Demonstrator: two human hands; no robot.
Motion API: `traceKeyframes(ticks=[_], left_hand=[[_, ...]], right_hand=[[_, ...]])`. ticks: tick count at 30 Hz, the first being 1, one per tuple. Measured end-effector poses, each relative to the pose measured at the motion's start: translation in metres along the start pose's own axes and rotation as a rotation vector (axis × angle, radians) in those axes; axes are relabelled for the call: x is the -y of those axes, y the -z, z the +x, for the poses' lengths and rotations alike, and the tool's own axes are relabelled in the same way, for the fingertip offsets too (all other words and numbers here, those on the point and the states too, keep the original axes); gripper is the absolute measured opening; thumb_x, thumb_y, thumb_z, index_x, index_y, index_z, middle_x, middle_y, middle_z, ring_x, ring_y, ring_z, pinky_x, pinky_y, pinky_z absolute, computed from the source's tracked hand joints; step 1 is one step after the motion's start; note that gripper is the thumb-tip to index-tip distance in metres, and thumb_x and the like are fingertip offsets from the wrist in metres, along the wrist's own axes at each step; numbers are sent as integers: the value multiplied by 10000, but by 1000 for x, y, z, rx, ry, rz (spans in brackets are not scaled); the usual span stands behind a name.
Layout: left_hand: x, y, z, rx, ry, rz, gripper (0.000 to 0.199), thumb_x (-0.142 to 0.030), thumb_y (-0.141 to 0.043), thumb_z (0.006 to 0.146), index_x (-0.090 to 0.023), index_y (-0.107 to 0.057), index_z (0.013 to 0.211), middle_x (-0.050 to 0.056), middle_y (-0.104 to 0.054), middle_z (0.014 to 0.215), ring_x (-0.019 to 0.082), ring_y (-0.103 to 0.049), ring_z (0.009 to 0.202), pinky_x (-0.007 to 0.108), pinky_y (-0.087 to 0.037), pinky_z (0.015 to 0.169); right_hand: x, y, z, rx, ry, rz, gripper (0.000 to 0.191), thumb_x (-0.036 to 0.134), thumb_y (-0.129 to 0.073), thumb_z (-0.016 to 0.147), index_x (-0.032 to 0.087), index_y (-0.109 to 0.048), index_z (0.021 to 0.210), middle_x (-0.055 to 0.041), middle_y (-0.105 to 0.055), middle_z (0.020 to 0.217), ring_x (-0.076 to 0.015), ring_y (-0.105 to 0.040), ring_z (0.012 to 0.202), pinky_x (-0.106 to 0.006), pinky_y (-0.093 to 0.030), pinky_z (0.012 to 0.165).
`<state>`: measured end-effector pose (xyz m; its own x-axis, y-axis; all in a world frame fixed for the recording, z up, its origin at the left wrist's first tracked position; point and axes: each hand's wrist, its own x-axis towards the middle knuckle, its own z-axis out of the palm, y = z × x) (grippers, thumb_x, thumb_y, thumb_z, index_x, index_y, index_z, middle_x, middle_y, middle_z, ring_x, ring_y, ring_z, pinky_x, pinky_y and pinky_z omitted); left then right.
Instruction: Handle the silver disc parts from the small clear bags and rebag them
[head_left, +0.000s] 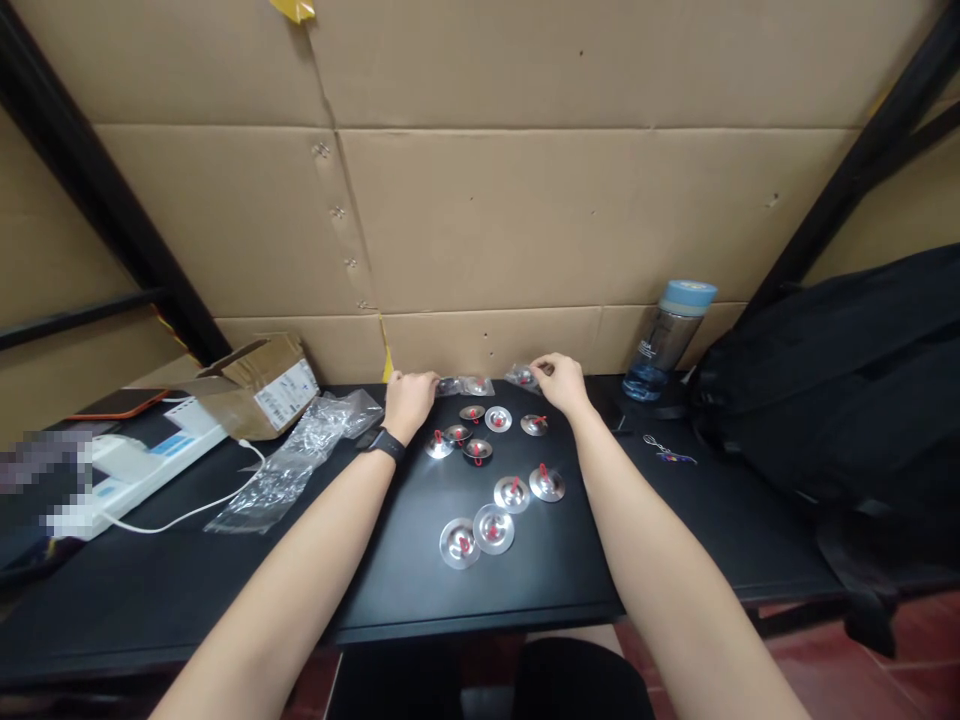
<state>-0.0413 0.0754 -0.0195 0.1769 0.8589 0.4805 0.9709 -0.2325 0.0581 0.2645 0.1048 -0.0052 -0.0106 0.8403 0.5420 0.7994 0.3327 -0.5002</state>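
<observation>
At the back of the black table, my right hand pinches the edge of a finger cymbal in a clear plastic bag. My left hand, with a dark band on the wrist, has its fingers closed at another bagged finger cymbal; its fingertips are partly hidden. Between the two lies one more bagged cymbal. Several unwrapped silver finger cymbals with red loops lie between my arms, among them a small group near my left hand, a single one near my right, and a front row.
Crumpled clear plastic, an opened cardboard box and a white power strip with a cable are on the left. To the right are a blue-lidded bottle, a keychain and a black backpack. A cardboard wall stands behind.
</observation>
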Motion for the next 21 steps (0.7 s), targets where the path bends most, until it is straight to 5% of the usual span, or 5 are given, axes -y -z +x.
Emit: traceKeyframes(ticks=[10, 16, 21], left_hand=[[-2, 46, -3, -131, -72, -320, 265, -298, -518, 963, -275, -779, 926, 56, -774, 1024, 263, -661, 1027, 442, -313, 935], [-7, 43, 3, -216, 155, -972, 245, -354, -698, 815, -205, -743, 1004, 59, -768, 898, 205, -691, 828, 329, -480, 794], [-6, 39, 5, -177, 260, -1251, 330, -388, -812, 686, -150, -727, 898, 80, -756, 870, 183, -681, 792, 271, -502, 715]], right_hand=[[21, 28, 0, 184, 85, 64, 113, 212, -704, 786, 193, -812, 808, -56, -787, 803, -188, -706, 746, -264, -520, 744], [24, 38, -2, 219, 67, 215, 341, 163, -753, 739, 204, -763, 1078, -16, -785, 782, -166, -724, 752, -264, -537, 794], [31, 53, -2, 256, 34, 182, 213, 198, -793, 702, 188, -779, 914, -21, -776, 731, -189, -732, 752, -274, -536, 776]])
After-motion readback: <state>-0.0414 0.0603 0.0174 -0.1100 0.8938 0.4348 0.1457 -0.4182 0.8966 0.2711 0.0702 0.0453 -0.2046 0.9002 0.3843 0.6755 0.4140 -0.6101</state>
